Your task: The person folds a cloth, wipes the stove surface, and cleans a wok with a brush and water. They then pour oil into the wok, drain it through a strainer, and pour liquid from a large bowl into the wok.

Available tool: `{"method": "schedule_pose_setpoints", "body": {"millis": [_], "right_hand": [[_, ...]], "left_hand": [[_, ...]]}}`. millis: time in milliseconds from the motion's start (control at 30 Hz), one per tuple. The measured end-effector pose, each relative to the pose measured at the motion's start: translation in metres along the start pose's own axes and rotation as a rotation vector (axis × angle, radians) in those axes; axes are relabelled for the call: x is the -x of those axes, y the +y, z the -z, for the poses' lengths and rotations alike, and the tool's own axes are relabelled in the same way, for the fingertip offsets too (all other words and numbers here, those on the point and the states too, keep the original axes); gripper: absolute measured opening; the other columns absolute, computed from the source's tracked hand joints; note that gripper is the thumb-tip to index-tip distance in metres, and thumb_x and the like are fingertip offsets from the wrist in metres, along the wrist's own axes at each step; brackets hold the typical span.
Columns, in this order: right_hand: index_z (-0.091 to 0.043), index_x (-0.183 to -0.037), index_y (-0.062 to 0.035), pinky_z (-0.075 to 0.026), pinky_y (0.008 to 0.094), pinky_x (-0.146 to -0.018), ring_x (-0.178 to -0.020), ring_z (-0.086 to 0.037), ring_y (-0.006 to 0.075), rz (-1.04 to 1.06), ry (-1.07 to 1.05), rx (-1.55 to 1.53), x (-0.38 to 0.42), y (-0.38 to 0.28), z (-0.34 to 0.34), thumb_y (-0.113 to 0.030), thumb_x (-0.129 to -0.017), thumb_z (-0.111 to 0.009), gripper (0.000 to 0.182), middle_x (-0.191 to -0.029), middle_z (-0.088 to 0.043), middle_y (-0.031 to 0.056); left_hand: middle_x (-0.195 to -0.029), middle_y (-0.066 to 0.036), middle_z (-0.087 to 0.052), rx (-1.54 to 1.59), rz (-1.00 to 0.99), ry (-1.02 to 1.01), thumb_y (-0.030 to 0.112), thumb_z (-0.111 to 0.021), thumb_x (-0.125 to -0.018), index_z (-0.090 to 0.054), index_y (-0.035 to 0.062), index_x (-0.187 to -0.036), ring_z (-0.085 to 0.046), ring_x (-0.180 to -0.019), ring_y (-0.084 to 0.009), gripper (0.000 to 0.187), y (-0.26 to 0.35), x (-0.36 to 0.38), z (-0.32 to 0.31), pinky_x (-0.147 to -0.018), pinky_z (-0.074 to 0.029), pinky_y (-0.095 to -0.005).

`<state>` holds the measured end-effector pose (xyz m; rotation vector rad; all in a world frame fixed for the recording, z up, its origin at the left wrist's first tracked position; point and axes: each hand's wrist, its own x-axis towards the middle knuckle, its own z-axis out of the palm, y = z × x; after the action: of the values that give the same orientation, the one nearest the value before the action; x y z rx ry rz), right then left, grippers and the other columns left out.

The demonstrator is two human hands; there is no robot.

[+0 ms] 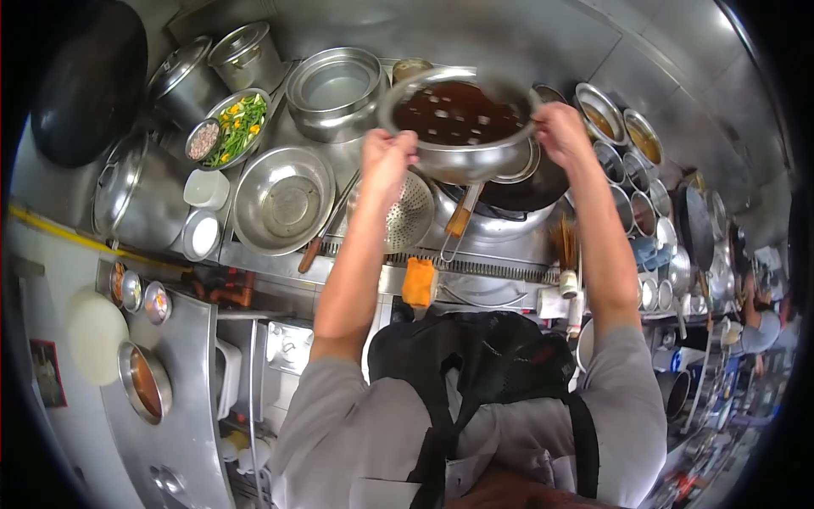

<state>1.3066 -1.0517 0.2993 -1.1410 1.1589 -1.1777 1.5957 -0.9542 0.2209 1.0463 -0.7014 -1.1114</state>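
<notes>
Steel counter (356, 157) runs wide under everything, crowded with pots and bowls. Black pan (89, 81) sits at far left, well apart from the hands. Wok (530, 191), dark inside, lies directly below the raised bowl (458, 127). That bowl, steel and filled with dark brown liquid, is held up in the air above the wok, tilted slightly toward the camera. Left hand (388, 159) clenches its near-left rim; right hand (561, 131) grips the right rim, fingers curled over the edge. Both forearms reach straight up from grey sleeves.

Empty basin (284, 199) rests left of the left arm. Deep pot (335, 89) stands behind it. Perforated strainer (409, 212) lies just beside the left wrist, partly under the bowl. Plate of chopped greens (239, 127) sits farther left, near two lidded pots. Ladle handle (459, 222), orange-brown, pokes out below the bowl. Orange cloth (418, 282) hangs at the counter's front edge. Small seasoning tins (623, 127) line the right side.
</notes>
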Motion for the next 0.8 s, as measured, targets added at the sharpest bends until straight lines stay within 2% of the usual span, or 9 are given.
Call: {"method": "schedule_pose_setpoints", "body": {"millis": [133, 267, 300, 367, 433, 533, 600, 667, 800], "right_hand": [[-0.058, -0.077, -0.0007, -0.036, 0.0258, -0.048, -0.06, -0.048, 0.0122, -0.011, 0.06, 0.087, -0.012, -0.018, 0.084, 0.001, -0.083, -0.062, 0.007, -0.071, -0.052, 0.0043], [-0.058, -0.078, 0.0003, -0.036, 0.0272, -0.046, -0.055, -0.047, 0.0131, -0.059, 0.153, 0.191, -0.024, -0.036, 0.144, 0.002, -0.083, -0.061, 0.007, -0.07, -0.051, 0.0052], [-0.057, -0.077, 0.0007, -0.036, 0.0281, -0.045, -0.053, -0.046, 0.0134, -0.081, 0.161, 0.216, -0.029, -0.039, 0.155, 0.002, -0.083, -0.061, 0.007, -0.068, -0.051, 0.0056], [-0.056, -0.076, 0.0021, -0.036, 0.0306, -0.042, -0.047, -0.044, 0.0148, -0.106, 0.204, 0.275, -0.037, -0.04, 0.174, 0.003, -0.083, -0.06, 0.008, -0.066, -0.05, 0.0066], [-0.056, -0.076, 0.0024, -0.036, 0.0308, -0.042, -0.048, -0.045, 0.0156, -0.114, 0.195, 0.295, -0.048, -0.036, 0.195, 0.004, -0.083, -0.059, 0.008, -0.065, -0.05, 0.007], [-0.056, -0.076, 0.0033, -0.036, 0.0315, -0.043, -0.048, -0.046, 0.0174, -0.134, 0.183, 0.309, -0.059, -0.028, 0.214, 0.004, -0.083, -0.059, 0.008, -0.064, -0.05, 0.008], [-0.056, -0.077, 0.0035, -0.036, 0.0315, -0.042, -0.047, -0.045, 0.0171, -0.139, 0.197, 0.338, -0.064, -0.025, 0.219, 0.004, -0.083, -0.06, 0.007, -0.064, -0.05, 0.0078], [-0.056, -0.077, 0.0038, -0.036, 0.0318, -0.043, -0.047, -0.045, 0.0172, -0.143, 0.192, 0.367, -0.069, -0.027, 0.221, 0.003, -0.083, -0.06, 0.007, -0.064, -0.05, 0.0075], [-0.057, -0.078, 0.0032, -0.036, 0.0324, -0.043, -0.047, -0.047, 0.0174, -0.153, 0.144, 0.43, -0.08, -0.032, 0.221, 0.003, -0.082, -0.06, 0.006, -0.065, -0.05, 0.0072]], "left_hand": [[-0.076, -0.005, -0.061, 0.08, 0.128, -0.046, 0.005, -0.072, -0.09, -0.05, 0.0025, -0.095, -0.06, -0.06, -0.0127, 0.023, -0.044, -0.002, -0.079, -0.055, -0.053, -0.0251], [-0.078, -0.008, -0.063, 0.236, 0.271, -0.134, 0.004, -0.071, -0.092, -0.052, 0.0005, -0.087, -0.061, -0.061, -0.0142, 0.02, -0.092, -0.001, -0.137, -0.056, -0.055, -0.0255], [-0.079, -0.01, -0.064, 0.273, 0.304, -0.123, 0.002, -0.069, -0.093, -0.055, -0.0025, -0.085, -0.062, -0.06, -0.0155, 0.017, -0.094, 0.005, -0.152, -0.056, -0.056, -0.0257], [-0.079, -0.01, -0.064, 0.318, 0.359, -0.127, 0.001, -0.068, -0.094, -0.056, -0.0044, -0.087, -0.063, -0.061, -0.0161, 0.015, -0.112, 0.008, -0.173, -0.056, -0.056, -0.0259], [-0.082, -0.014, -0.065, 0.376, 0.403, -0.132, 0.002, -0.065, -0.095, -0.058, -0.0089, -0.088, -0.064, -0.06, -0.0171, 0.015, -0.131, 0.008, -0.188, -0.057, -0.058, -0.0269], [-0.083, -0.015, -0.064, 0.421, 0.444, -0.1, 0.002, -0.065, -0.095, -0.057, -0.0099, -0.09, -0.065, -0.063, -0.0185, 0.015, -0.146, 0.013, -0.205, -0.059, -0.06, -0.0278], [-0.086, -0.015, -0.064, 0.448, 0.458, -0.095, 0.001, -0.064, -0.095, -0.056, -0.0112, -0.091, -0.066, -0.065, -0.0197, 0.015, -0.153, 0.015, -0.211, -0.06, -0.061, -0.0286], [-0.099, -0.016, -0.063, 0.442, 0.524, -0.123, -0.003, -0.063, -0.097, -0.057, -0.0137, -0.101, -0.067, -0.076, -0.022, 0.013, -0.162, 0.014, -0.214, -0.065, -0.063, -0.0282], [-0.1, -0.017, -0.062, 0.467, 0.534, -0.111, -0.002, -0.061, -0.097, -0.056, -0.0153, -0.102, -0.069, -0.078, -0.023, 0.014, -0.159, 0.018, -0.22, -0.066, -0.064, -0.0287]]}}
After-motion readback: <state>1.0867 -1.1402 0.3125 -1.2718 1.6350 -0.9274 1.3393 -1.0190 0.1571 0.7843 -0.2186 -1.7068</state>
